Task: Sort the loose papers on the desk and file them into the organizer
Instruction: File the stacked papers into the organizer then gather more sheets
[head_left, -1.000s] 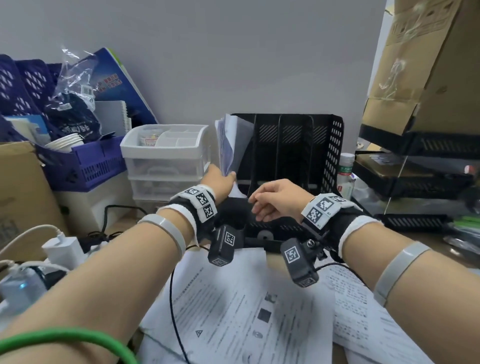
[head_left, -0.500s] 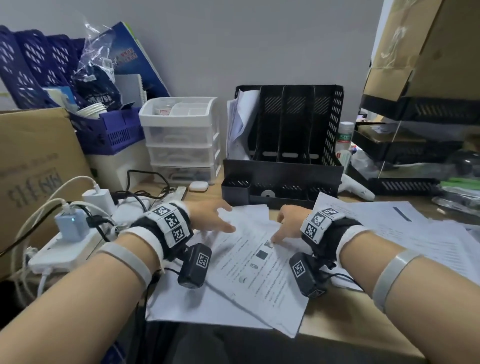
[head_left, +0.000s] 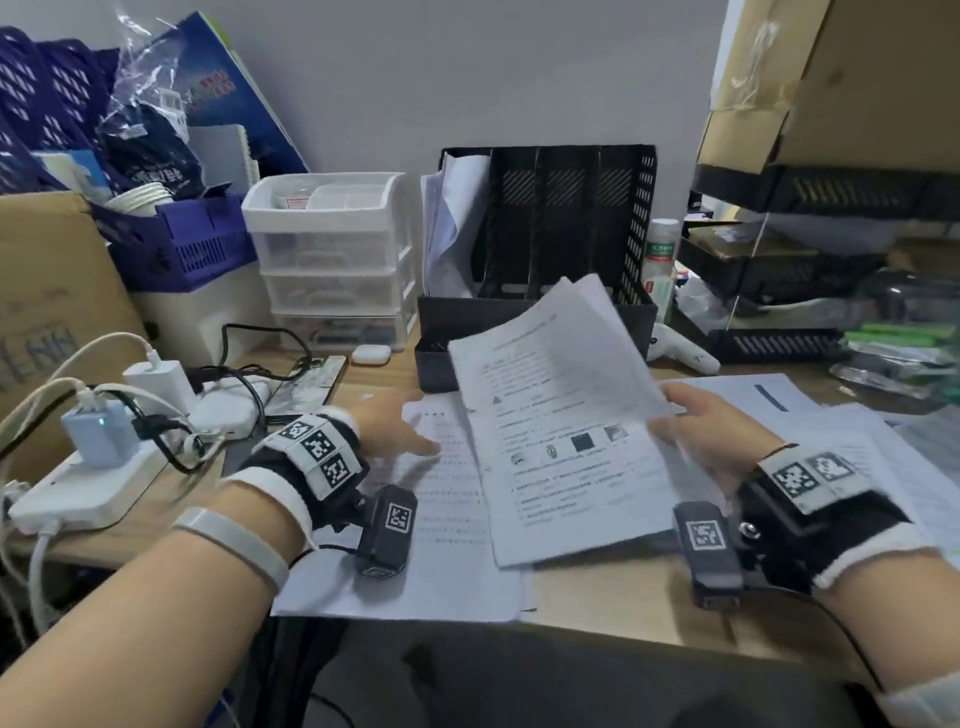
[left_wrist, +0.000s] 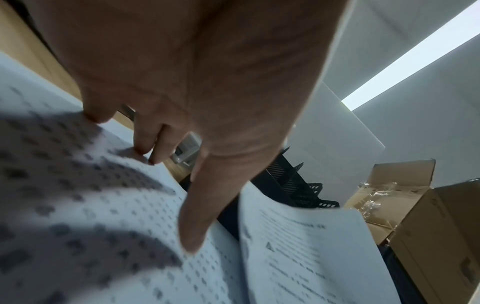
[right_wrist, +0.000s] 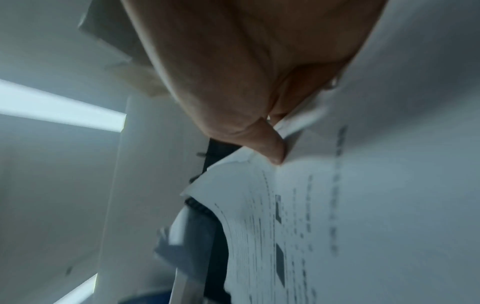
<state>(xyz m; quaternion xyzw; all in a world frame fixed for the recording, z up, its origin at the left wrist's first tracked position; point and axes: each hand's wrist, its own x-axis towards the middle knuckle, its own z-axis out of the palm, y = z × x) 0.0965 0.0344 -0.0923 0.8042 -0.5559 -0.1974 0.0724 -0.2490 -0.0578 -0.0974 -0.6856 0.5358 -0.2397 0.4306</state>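
A black slotted organizer (head_left: 561, 218) stands against the wall; its leftmost slot holds white papers (head_left: 452, 228). My right hand (head_left: 691, 426) pinches the right edge of a printed sheaf (head_left: 561, 426), lifted and tilted over the desk; the right wrist view shows the thumb (right_wrist: 270, 148) pressed on that sheaf (right_wrist: 337, 216). My left hand (head_left: 400, 431) lies with straight fingers on another printed sheet (head_left: 441, 493) flat on the desk; the left wrist view shows fingertips (left_wrist: 192, 242) touching this sheet (left_wrist: 91, 216). More loose papers (head_left: 841, 441) lie at the right.
A white drawer unit (head_left: 332, 260) and blue baskets (head_left: 171, 244) crowd the left back. A power strip with chargers and cables (head_left: 104, 457) lies at the left. A white bottle (head_left: 662, 254), black trays (head_left: 779, 270) and cardboard boxes (head_left: 841, 78) stand at the right.
Both hands left the organizer and came down to the desk papers. The right hand has now picked up a printed sheaf and raised it; the left stays on the sheet below.
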